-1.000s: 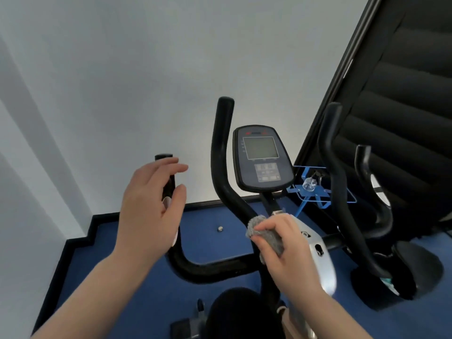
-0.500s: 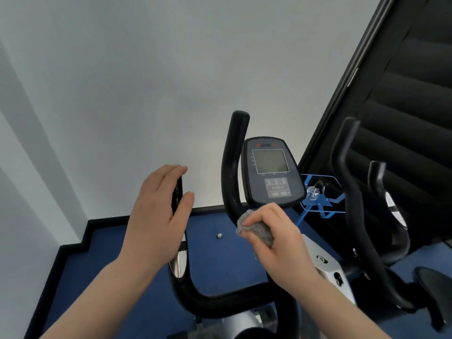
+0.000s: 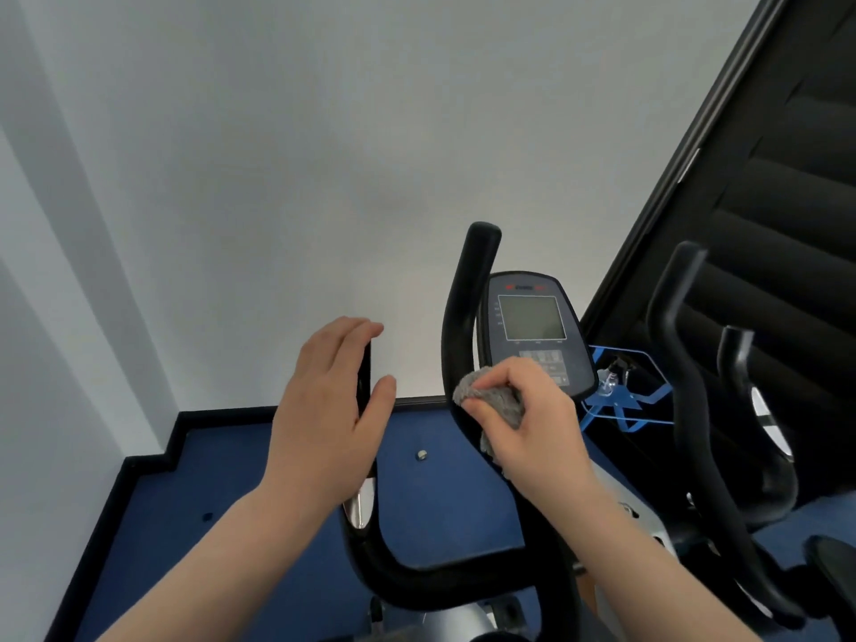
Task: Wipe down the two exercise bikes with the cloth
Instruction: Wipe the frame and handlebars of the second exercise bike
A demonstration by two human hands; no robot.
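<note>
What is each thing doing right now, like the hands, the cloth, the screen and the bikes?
Left hand: fingers straight, beside the left handlebar.
Right hand: grips the cloth.
Cloth: bunched, pressed on the right handlebar.
Screen: blank.
Second bike: untouched, on the right.

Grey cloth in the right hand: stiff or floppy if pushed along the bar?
Probably floppy: the grey fuzzy cloth sits bunched in the right hand, a tail drooping below. Its fuzzy pile likely drags, not slides, on the black right handlebar upright. Looks light.

Soft, even light; faint shadow bands on the wall; wide-angle edge bending.
</note>
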